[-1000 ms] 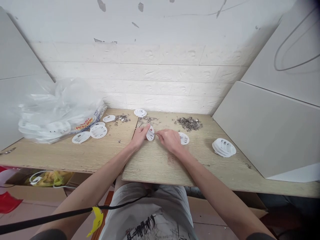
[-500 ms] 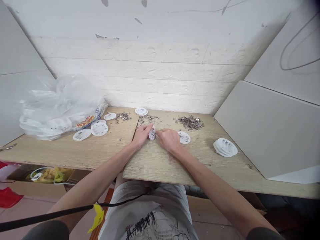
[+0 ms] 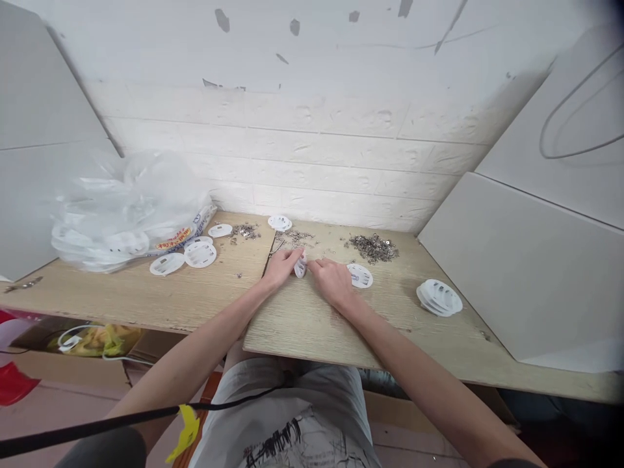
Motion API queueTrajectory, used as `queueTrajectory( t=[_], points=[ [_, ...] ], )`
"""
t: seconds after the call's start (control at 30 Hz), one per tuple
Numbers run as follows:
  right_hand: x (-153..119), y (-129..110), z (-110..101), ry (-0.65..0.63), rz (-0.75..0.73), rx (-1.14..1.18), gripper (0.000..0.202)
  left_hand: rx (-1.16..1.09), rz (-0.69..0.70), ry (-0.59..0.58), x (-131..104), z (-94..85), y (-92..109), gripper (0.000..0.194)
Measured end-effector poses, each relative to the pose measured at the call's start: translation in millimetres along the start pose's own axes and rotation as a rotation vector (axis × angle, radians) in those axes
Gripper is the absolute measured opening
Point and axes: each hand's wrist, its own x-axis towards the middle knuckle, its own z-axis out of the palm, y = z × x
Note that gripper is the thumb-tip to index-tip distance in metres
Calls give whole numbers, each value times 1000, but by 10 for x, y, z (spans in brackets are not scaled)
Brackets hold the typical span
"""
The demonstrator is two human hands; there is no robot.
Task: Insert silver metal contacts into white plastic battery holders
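My left hand (image 3: 281,268) is closed around the edge of a small white plastic disc (image 3: 300,269), which is tilted up off the board. The fingers of my right hand (image 3: 331,281) are pinched together against the disc's right side. Whatever they hold is too small and hidden to make out. Beside the right hand, a white slotted disc (image 3: 361,277) with metal strips lies flat. Behind it is a heap of small metal pieces (image 3: 374,248). A smaller scatter of metal bits (image 3: 296,236) lies beyond the left hand.
To the right stands a stack of white discs (image 3: 440,299). On the left are loose discs (image 3: 199,253), another metal heap (image 3: 246,231) and a clear plastic bag (image 3: 131,208) of discs. One white disc (image 3: 279,223) lies by the wall. Grey panels (image 3: 536,279) flank the wooden table (image 3: 312,325).
The view has shifted slightly, so everything sits a little lower in it. The held disc has turned and shows less of its face. Both hands stay close together on it.
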Motion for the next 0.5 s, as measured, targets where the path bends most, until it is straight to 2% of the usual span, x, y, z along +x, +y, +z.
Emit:
queueTrajectory(
  t=[0.1, 0.27, 0.4, 0.5],
  points=[
    [-7, 22, 38, 94, 29, 110, 30, 106, 76, 4, -19, -35, 87, 35],
    [-145, -46, 36, 326, -68, 369, 30, 10, 54, 72, -2, -108, 156, 37],
    [-518, -162, -6, 561, -184, 590, 29, -174, -5, 83, 51, -157, 160, 33],
    [-911, -168, -12, 752, -95, 671, 30, -288, -74, 85, 54, -173, 182, 20]
  ],
)
